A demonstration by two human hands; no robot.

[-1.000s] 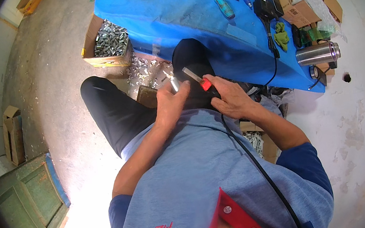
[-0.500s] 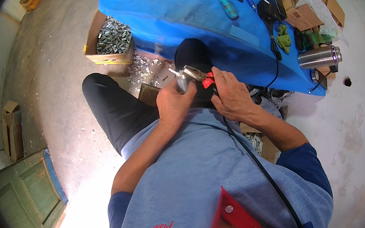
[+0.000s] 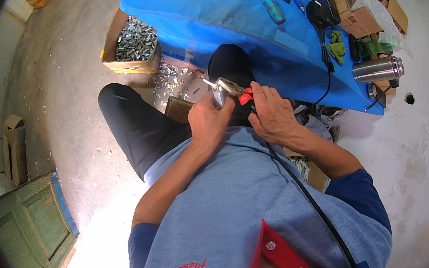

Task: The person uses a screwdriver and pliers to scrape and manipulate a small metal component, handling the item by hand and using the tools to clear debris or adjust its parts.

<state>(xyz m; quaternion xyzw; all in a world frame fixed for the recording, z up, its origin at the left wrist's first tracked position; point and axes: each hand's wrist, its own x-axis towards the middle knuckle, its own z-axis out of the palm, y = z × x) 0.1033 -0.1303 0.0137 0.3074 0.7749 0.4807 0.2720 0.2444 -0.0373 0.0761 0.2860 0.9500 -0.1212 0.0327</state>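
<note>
Head view: left hand (image 3: 211, 119) grips metal part (image 3: 218, 96); right hand (image 3: 271, 113) holds pliers (image 3: 234, 89) on it. Mid-crimp; next needs firm squeeze.

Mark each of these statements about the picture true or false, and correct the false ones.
1. The left hand grips a small silver metal part. True.
2. The cardboard box of metal pieces stands on the blue table. False: it stands on the floor beside the blue table.
3. The right hand holds a tool with a red part and a black cable. True.
4. The steel flask stands upright. False: it lies on its side at the table's edge.
5. A screwdriver with a blue handle lies on the table. True.
6. Both hands rest flat on the table. False: they work together over the person's lap.
</note>
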